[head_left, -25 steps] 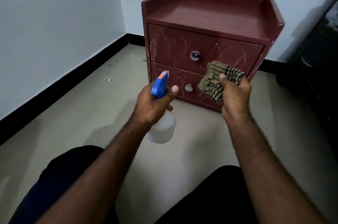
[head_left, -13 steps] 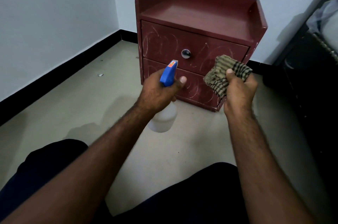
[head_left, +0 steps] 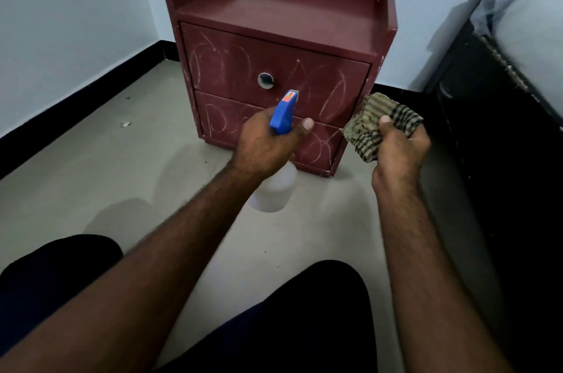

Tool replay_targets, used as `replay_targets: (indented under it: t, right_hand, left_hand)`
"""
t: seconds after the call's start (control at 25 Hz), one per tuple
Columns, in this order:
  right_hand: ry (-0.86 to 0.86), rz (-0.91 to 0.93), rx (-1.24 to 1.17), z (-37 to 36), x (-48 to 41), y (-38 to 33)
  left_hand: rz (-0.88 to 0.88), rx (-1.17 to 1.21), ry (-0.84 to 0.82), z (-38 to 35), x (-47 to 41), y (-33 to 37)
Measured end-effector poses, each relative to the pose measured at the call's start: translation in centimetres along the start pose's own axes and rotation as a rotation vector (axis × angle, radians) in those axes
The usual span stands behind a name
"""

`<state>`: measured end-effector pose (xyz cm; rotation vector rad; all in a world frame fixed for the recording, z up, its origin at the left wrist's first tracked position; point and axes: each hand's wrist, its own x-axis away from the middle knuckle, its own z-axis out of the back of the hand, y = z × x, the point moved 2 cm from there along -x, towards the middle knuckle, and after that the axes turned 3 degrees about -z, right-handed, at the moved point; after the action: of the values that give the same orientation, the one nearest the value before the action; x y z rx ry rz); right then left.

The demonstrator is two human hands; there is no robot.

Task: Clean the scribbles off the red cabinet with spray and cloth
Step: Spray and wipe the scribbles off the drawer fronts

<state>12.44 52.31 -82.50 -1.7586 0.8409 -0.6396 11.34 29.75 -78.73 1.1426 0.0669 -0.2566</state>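
Kneeling or sitting on the floor [head_left: 122, 177]: two dark-clad legs [head_left: 289, 320] fill the bottom edge, both bare forearms reach forward between them.

Left hand [head_left: 262, 147]: fingers wrapped around the neck of a spray bottle [head_left: 283, 116], thumb laid across just below the blue head. Trigger finger hidden behind the head, cannot tell if it's squeezing. Translucent bottle body hangs below the hand, off the floor. Nozzle points at the drawer fronts, close to them but not touching.

Right hand [head_left: 399, 153]: clenched on a bunched striped cloth [head_left: 380, 122], thumb pressed on top. Cloth is held in the air just beside the cabinet's front right edge, level with the lower drawer [head_left: 219, 119]. Contact with the cabinet not resolvable.

Red cabinet [head_left: 274, 6] stands on the floor in the room corner, back toward the pale wall [head_left: 61, 22]. Two drawers, stacked, both closed. Upper drawer [head_left: 225, 46] has a round metal knob [head_left: 265, 80] at centre. White chalky scribbles [head_left: 332, 89] loop across both drawer fronts, left and right of the knob. Top shelf has a raised rim on three sides.

Black skirting [head_left: 76, 116] runs along the wall base; small pale scrap [head_left: 125, 124] on the floor near it. Dark furniture [head_left: 502, 144] sits at right, with something white and plastic-wrapped [head_left: 530, 22] on top.
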Motion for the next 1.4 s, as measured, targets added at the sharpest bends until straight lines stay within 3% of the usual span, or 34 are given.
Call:
replay_targets:
  t: [0.68,1.04,1.4]
  right_hand:
    - [-0.019,0.121,0.104,1.4,6.0,-3.6]
    - [-0.007,0.1,0.137,1.5,1.0,-1.4]
    - [0.019,0.293,0.136,-1.4,-3.8,-1.2]
  left_hand:
    - [-0.116,0.178,-0.118,4.2,5.6,1.3]
    - [-0.057,0.15,-0.16,1.2,3.3,0.1]
    - [-0.068,0.18,-0.159,-1.4,-1.3,0.4]
